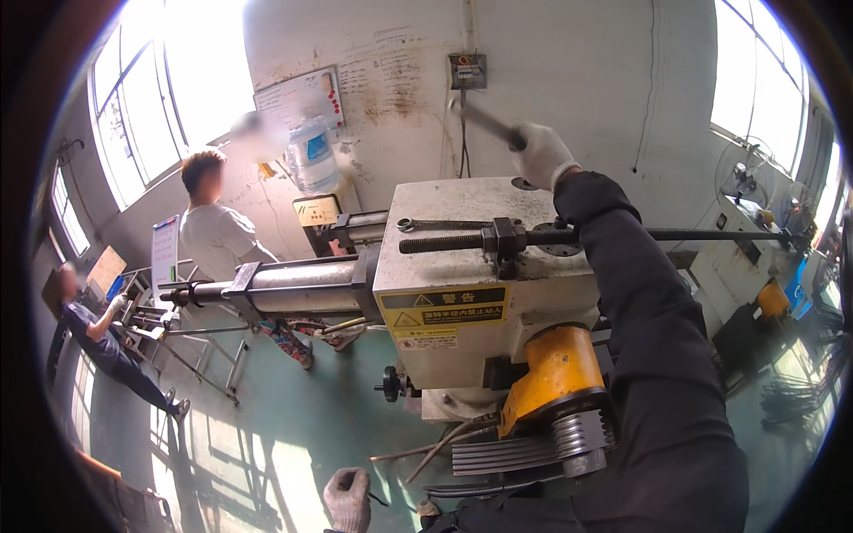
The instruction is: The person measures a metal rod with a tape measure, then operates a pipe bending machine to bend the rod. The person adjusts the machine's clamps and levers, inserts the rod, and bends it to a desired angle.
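Note:
Raised above the machine's far side, my right hand (539, 153), in a pale work glove, is closed round the end of a grey metal bar-like tool (487, 121). The tool's far end is blurred, so its kind is unclear. Low in the picture, my left hand (347, 497), also gloved, is curled closed. A thin dark piece (378, 500) shows beside it; what the fingers hold I cannot make out. Under my right arm, a threaded rod (442, 242) runs through a metal clamp block (505, 242) on the machine (471, 197). A wrench (453, 225) lies behind the rod.
A hydraulic cylinder (306, 277) juts left from the machine. An orange guard (562, 369) and a ribbed metal roller (582, 437) project at its near side, above stacked metal strips (502, 456). One person (218, 226) stands beyond the cylinder, another (93, 324) farther left by a metal frame.

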### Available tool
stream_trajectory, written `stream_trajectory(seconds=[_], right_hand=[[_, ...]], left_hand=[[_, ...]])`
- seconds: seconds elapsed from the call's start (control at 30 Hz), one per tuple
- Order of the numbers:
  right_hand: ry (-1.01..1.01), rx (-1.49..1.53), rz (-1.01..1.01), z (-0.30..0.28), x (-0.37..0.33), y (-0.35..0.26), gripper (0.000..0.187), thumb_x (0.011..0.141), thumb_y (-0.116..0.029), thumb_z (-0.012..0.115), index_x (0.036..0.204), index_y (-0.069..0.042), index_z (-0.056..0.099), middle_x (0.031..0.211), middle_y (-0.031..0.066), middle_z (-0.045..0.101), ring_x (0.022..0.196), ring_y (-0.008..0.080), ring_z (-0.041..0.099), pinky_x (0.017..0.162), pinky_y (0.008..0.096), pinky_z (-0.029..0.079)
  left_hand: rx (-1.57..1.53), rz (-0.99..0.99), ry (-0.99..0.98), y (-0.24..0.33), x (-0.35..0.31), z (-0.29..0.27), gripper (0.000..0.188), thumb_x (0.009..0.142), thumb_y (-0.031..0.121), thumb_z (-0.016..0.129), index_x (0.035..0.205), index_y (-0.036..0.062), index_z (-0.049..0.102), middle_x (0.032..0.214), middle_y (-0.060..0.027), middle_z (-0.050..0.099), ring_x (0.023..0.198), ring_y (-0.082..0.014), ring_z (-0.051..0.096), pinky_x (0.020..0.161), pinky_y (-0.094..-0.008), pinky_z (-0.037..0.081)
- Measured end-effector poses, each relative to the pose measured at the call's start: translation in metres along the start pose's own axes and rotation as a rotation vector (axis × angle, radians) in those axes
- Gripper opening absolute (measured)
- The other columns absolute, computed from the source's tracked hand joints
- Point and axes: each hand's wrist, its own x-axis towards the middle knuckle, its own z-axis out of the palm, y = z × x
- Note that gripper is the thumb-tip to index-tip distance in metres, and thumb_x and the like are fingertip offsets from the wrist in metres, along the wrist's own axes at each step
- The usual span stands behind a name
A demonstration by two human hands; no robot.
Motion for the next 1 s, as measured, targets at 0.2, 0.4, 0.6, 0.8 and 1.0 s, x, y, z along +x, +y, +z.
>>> stream_trajectory(seconds=[0.2, 0.4, 0.6, 0.8, 1.0], right_hand=[[0.392, 1.333, 0.421, -0.076, -0.02, -0.084, 0.059, 0.115, -0.064, 0.066, 0.084, -0.016, 0.055, 0.067, -0.0045, 0.043, 0.049, 0.0138, 0.038, 0.048, 0.0358, 0.027], [0.591, 1.304, 0.434, -0.065, -0.041, -0.125, 0.061, 0.114, -0.067, 0.069, 0.083, -0.018, 0.048, 0.062, -0.0066, 0.037, 0.046, 0.0117, 0.033, 0.047, 0.035, 0.022], [0.646, 1.224, 0.48, -0.052, -0.018, -0.108, 0.057, 0.117, -0.062, 0.066, 0.086, -0.017, 0.05, 0.062, -0.006, 0.041, 0.044, 0.0117, 0.037, 0.045, 0.0348, 0.027], [0.57, 1.201, 0.439, -0.029, -0.015, -0.085, 0.055, 0.117, -0.06, 0.069, 0.089, -0.015, 0.052, 0.062, -0.0058, 0.042, 0.044, 0.0108, 0.04, 0.043, 0.0332, 0.029], [0.511, 1.165, 0.55, -0.027, -0.04, -0.102, 0.053, 0.115, -0.057, 0.074, 0.09, -0.013, 0.056, 0.062, -0.0043, 0.047, 0.045, 0.0126, 0.043, 0.043, 0.0336, 0.035]], left_hand=[[-0.011, 0.535, 0.034, 0.136, 0.089, -0.007, 0.015, 0.109, 0.011, 0.08, 0.108, -0.0039, 0.078, 0.093, -0.0044, 0.076, 0.085, -0.0097, 0.068, 0.081, -0.0281, 0.056], [-0.051, 1.0, -0.091, 0.282, 0.147, 0.072, 0.012, 0.107, 0.008, 0.082, 0.108, -0.0034, 0.078, 0.095, -0.0061, 0.076, 0.088, -0.0119, 0.07, 0.083, -0.0308, 0.058], [0.163, 1.297, 0.115, 0.337, 0.188, 0.161, 0.015, 0.104, 0.017, 0.081, 0.103, 0.0025, 0.08, 0.101, -0.0184, 0.079, 0.093, -0.0376, 0.078, 0.087, -0.0441, 0.062], [0.176, 1.246, 0.19, 0.345, 0.197, 0.181, 0.014, 0.105, 0.017, 0.079, 0.102, 0.0033, 0.079, 0.101, -0.019, 0.079, 0.094, -0.0401, 0.078, 0.086, -0.0466, 0.062], [0.212, 1.37, 0.244, 0.336, 0.199, 0.182, 0.011, 0.108, 0.015, 0.075, 0.104, 0.0049, 0.076, 0.102, -0.0187, 0.077, 0.094, -0.0422, 0.076, 0.085, -0.0493, 0.061]])
